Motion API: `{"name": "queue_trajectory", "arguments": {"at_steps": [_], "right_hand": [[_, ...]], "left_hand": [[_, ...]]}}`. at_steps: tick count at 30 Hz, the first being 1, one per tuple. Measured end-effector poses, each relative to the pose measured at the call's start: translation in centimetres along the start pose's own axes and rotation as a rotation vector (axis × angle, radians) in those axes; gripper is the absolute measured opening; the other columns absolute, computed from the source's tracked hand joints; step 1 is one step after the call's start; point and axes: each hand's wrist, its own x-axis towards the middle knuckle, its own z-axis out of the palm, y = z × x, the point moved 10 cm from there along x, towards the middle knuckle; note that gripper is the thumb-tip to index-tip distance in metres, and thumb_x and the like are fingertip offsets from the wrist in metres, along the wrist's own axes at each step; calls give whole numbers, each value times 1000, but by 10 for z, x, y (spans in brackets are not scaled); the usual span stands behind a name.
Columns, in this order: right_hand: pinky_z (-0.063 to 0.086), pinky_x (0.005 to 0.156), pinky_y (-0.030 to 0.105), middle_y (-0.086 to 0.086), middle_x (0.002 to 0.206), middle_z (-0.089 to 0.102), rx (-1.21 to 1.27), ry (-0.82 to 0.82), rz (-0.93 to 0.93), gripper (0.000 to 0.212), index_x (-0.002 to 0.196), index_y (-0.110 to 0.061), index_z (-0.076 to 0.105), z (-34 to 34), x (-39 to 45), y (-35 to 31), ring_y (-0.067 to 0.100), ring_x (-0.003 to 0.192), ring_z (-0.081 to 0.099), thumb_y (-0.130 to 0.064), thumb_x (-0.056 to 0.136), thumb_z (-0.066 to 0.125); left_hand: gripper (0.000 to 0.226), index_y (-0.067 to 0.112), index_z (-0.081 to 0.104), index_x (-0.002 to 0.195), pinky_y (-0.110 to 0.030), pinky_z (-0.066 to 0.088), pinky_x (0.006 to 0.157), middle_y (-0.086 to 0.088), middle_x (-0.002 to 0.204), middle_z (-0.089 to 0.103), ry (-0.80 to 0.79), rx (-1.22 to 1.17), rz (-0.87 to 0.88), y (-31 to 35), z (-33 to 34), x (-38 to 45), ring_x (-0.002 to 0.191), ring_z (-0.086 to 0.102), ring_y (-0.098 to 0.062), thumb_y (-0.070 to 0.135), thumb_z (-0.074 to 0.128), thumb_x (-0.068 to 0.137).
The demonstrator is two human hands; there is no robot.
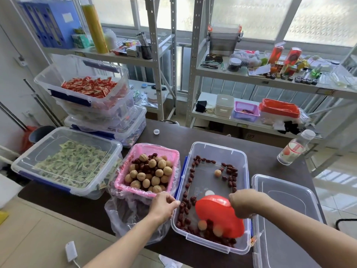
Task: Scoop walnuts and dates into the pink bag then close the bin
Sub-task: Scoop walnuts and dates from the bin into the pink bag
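Note:
A pink basket lined with a pink-tinted plastic bag stands on the dark table, heaped with walnuts and dates. My left hand grips its near right rim and the bag's edge. To its right is a clear bin with dates along its walls and a few walnuts. My right hand holds a red scoop, mouth down, in the bin's near end over dates and two walnuts. The bin's clear lid lies to the right.
A lidded bin of green packets sits left of the basket, with stacked bins of red packets behind. A plastic bottle stands at the table's far right and a white cap lies farther back. Metal shelves stand behind.

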Motion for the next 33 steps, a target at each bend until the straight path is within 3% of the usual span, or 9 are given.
{"name": "queue_trajectory", "arguments": {"at_steps": [4, 8, 12, 17, 21, 24, 28, 33], "right_hand": [[48, 55, 30, 19, 82, 73, 194, -143, -8, 29, 84, 4, 68, 19, 0, -6, 23, 50, 55, 6, 71, 42], [40, 43, 23, 7, 52, 54, 352, -170, -5, 24, 58, -5, 56, 23, 4, -8, 16, 39, 47, 0, 71, 37], [41, 41, 22, 10, 59, 57, 573, -199, -25, 23, 70, -6, 63, 37, 20, -24, 17, 40, 47, -6, 74, 41], [38, 40, 21, 8, 47, 53, 700, -168, -2, 25, 54, -5, 57, 35, 30, -32, 16, 32, 42, -1, 67, 36], [28, 38, 20, 16, 59, 49, 880, -203, 44, 23, 60, -2, 56, 44, 39, -27, 17, 35, 34, 2, 68, 35], [22, 39, 16, 10, 51, 44, 1043, -248, 71, 25, 56, -6, 52, 53, 39, -25, 13, 33, 26, 1, 72, 34], [19, 41, 15, 2, 46, 42, 1221, -306, 82, 23, 68, -10, 53, 65, 36, -25, 9, 34, 25, -1, 76, 34], [19, 43, 18, 1, 47, 43, 1360, -268, 92, 22, 71, -10, 54, 69, 39, -26, 8, 38, 26, -2, 77, 34]], "left_hand": [[19, 7, 70, 70, -42, 62, 60, -6, 65, 67, -5, -14, -9, 0, 1, 0, 54, 66, -18, 23, 74, 81], [19, 3, 69, 74, -40, 61, 61, -7, 62, 66, -6, -37, -30, -2, 1, 1, 52, 63, -18, 20, 73, 82], [19, 0, 69, 78, -41, 61, 61, -9, 62, 65, -8, -50, -25, 0, 2, 0, 53, 63, -19, 18, 72, 83], [17, 1, 70, 78, -34, 60, 59, -9, 64, 66, -12, -47, -18, 2, 1, -1, 54, 63, -18, 17, 71, 84], [15, 9, 67, 70, -31, 58, 56, -5, 59, 64, -26, -52, -2, 2, 3, 0, 50, 61, -14, 15, 73, 83], [15, 7, 68, 71, -32, 58, 56, -4, 58, 64, -26, -56, -6, -1, 3, 2, 50, 61, -15, 15, 73, 82], [15, 1, 69, 78, -31, 57, 55, -5, 59, 64, -30, -65, -10, -3, 3, 3, 50, 61, -15, 15, 73, 82], [16, -1, 69, 79, -27, 56, 51, -4, 57, 62, -28, -56, -6, -2, 3, 4, 48, 60, -14, 14, 73, 82]]}}
